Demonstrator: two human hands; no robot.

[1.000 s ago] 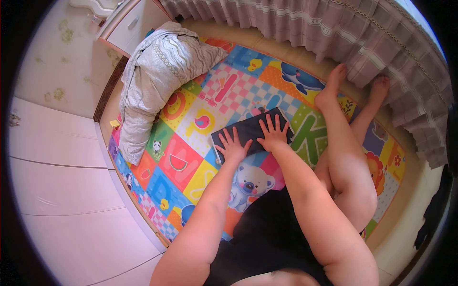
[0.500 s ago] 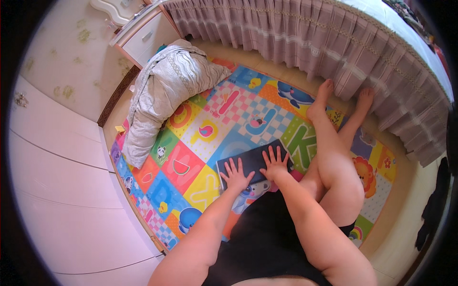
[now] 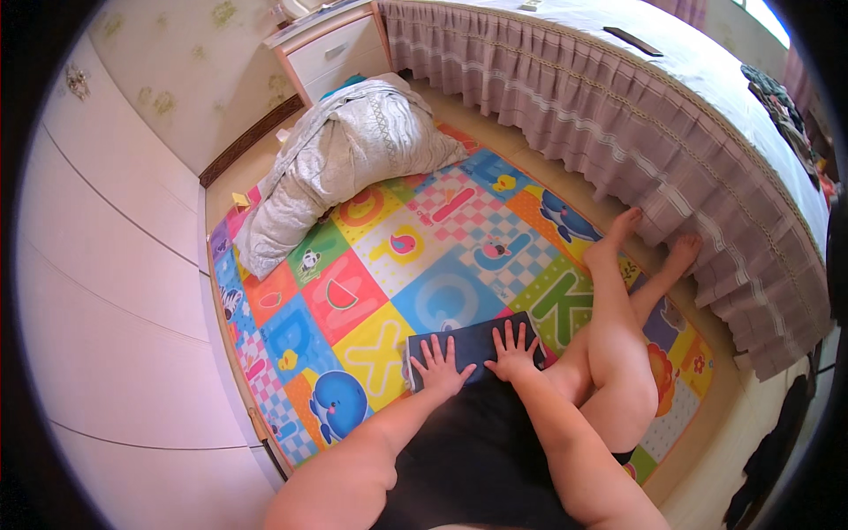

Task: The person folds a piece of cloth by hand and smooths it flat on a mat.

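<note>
Two flat hands press down on a dark folded cloth [image 3: 474, 344], but the room around them comes first. Along the upper right runs a bed with a pleated mauve skirt [image 3: 618, 124], its cover pale and a small dark flat thing lying on top. White cupboard doors [image 3: 115, 291] fill the left side. Between them a bright play mat [image 3: 389, 265] of coloured squares with letters, fruit and animals covers the floor. On its far end lies a crumpled grey-white quilt [image 3: 340, 159], heaped against a white bedside drawer unit [image 3: 331, 53]. The person sits on the mat with bare legs [image 3: 618, 344] stretched toward the bed, feet close to the skirt. The dark cloth lies on the mat just in front of the lap, over blue and green squares. The left hand [image 3: 439, 367] rests on its near left part, fingers spread, palm down, gripping nothing. The right hand [image 3: 511, 352] lies just beside it, likewise open and flat on the cloth.
</note>
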